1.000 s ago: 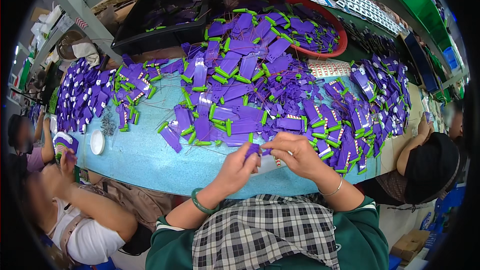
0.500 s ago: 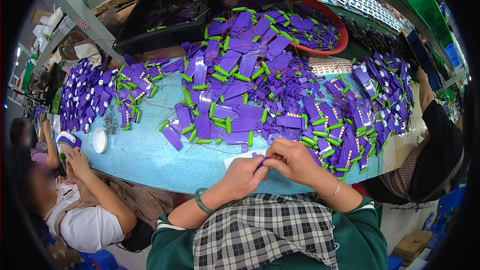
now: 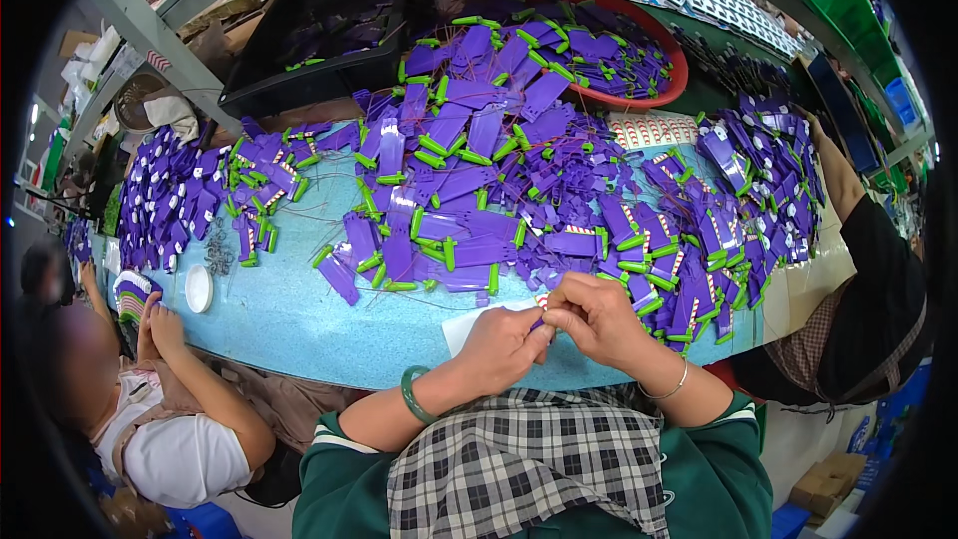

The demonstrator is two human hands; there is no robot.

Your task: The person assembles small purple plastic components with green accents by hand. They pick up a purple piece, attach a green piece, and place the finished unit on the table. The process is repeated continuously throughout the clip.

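A: Where's your piece?
B: Purple piece (image 3: 538, 323) sits between your hands; left hand (image 3: 499, 349) and right hand (image 3: 596, 321) pinch narrow on it; white sheet (image 3: 456, 330) beside the left, purple-green pile (image 3: 467, 182) beyond.
A: What's changed?
B: Less purple shows than half a second ago; red-white strip (image 3: 542, 300) now peeks out by your right; probably mid-fitting, can't tell if joined.

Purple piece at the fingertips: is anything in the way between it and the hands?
Nothing visible: the left hand and right hand both hold the purple piece directly, hiding most of it.
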